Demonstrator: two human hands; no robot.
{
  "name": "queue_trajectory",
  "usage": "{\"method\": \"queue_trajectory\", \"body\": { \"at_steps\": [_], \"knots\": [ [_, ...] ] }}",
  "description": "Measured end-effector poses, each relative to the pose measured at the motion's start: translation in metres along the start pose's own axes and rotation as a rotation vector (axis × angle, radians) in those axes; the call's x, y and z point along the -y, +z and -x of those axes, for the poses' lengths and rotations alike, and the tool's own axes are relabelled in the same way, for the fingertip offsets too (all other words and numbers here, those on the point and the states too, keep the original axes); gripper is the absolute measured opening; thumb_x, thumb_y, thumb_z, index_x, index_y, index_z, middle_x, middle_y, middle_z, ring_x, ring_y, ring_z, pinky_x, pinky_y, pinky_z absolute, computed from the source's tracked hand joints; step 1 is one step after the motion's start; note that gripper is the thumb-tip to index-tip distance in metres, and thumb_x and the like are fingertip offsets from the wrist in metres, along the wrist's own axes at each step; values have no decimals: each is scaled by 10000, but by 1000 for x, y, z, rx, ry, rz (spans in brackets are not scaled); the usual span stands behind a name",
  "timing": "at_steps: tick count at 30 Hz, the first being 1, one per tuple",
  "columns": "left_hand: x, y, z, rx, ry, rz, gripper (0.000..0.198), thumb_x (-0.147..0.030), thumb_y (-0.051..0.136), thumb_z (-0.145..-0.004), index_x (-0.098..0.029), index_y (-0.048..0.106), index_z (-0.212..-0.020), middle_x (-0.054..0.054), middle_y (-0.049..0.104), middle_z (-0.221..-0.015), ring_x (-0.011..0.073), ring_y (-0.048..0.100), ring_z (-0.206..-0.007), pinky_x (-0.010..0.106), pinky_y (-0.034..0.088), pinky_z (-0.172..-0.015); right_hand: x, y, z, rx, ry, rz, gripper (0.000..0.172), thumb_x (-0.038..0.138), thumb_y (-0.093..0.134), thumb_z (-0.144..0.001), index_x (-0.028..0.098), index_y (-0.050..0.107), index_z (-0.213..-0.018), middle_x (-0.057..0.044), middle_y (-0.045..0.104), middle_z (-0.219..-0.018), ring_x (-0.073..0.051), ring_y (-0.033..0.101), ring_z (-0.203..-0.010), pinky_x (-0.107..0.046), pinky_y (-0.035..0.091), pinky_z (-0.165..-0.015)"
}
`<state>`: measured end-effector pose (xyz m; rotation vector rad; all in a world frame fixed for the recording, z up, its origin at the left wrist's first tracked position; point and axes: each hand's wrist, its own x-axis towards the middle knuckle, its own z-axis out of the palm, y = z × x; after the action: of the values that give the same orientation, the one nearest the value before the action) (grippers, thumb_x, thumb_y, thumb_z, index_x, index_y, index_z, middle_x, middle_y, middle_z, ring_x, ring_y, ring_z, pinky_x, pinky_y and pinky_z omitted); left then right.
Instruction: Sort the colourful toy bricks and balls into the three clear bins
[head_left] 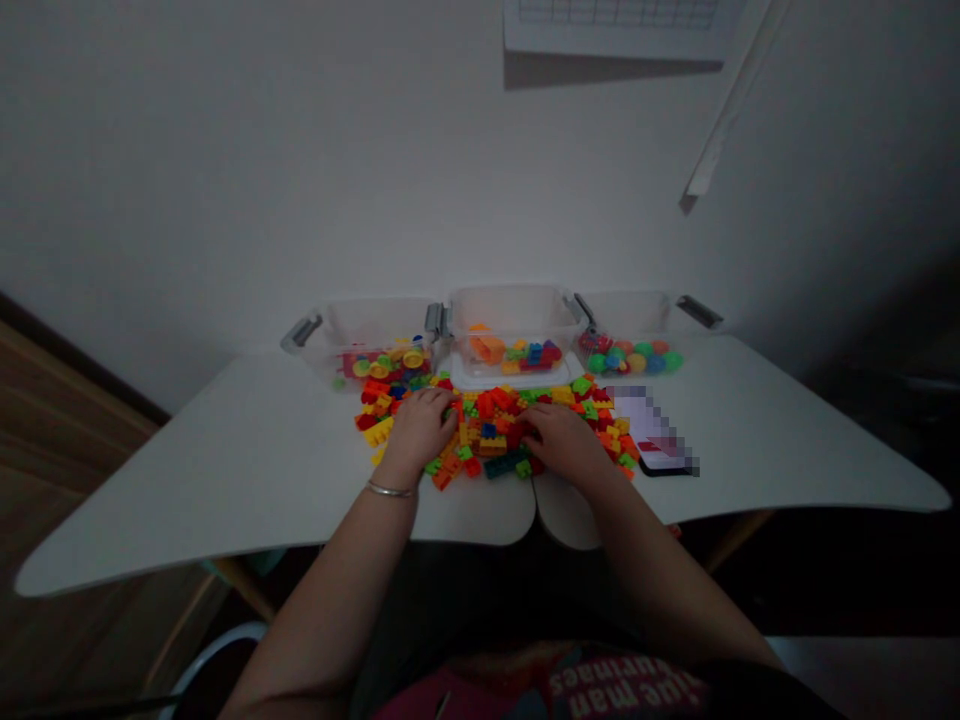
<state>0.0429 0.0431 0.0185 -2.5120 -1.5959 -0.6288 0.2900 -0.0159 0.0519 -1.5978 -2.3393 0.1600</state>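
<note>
Resting both hands in the brick pile (pixel 491 425) on the bench (pixel 225 460): my left hand (pixel 420 425) lies curled over bricks at its left side, my right hand (pixel 562 440) loosely cupped over bricks at the right; whether either pinches one I cannot tell. Judging by the three tubs, the left tub (pixel 367 340), middle tub (pixel 514 325) and right tub (pixel 634 330) hold only a few pieces; most bricks remain loose.
</note>
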Motion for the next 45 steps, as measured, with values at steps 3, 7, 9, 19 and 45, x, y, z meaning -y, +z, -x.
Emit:
{"method": "queue_trajectory", "body": {
  "at_steps": [3, 7, 9, 19, 45],
  "knots": [
    [-1, 1, -1, -5, -3, -13, 359, -294, 457, -943, -172, 690, -1187, 97, 696, -1257, 271, 603, -1183, 426, 462, -1063, -2, 4, 0, -18, 1, -28, 262, 122, 611, -884, 174, 716, -1118, -104, 725, -1155, -252, 644, -1102, -378, 471, -1013],
    [-1, 3, -1, -7, 1, -12, 354, -292, 458, -943, -176, 695, -1179, 93, 703, -1245, 269, 607, -1177, 429, 465, -1060, -6, 9, -1, -38, -1, -70, 289, 105, 589, -902, 167, 713, -1156, -104, 719, -1200, -244, 643, -1118, -375, 468, -1030],
    [-1, 3, -1, -10, 3, -13, 352, -294, 462, -943, -179, 694, -1181, 97, 703, -1244, 271, 607, -1176, 436, 469, -1053, -7, 11, -1, -54, 0, -91, 313, 98, 585, -907, 160, 700, -1191, -102, 718, -1212, -245, 635, -1138, -381, 461, -1044],
    [-2, 2, -1, 1, -5, -35, 355, -291, 468, -944, -167, 689, -1194, 107, 699, -1249, 276, 611, -1173, 432, 475, -1041, -14, 21, -2, -155, -22, -240, 277, 75, 606, -869, 182, 708, -1103, -101, 728, -1161, -237, 660, -1099, -415, 499, -1005],
    [1, 1, -2, 15, -18, 10, 355, -306, 456, -933, -201, 693, -1175, 101, 696, -1258, 268, 599, -1197, 445, 471, -1047, -63, -36, -86, -663, 65, -70, 416, 245, 487, -899, 126, 680, -1248, -165, 635, -1308, -312, 568, -1249, -511, 447, -1108]
  ]
}}
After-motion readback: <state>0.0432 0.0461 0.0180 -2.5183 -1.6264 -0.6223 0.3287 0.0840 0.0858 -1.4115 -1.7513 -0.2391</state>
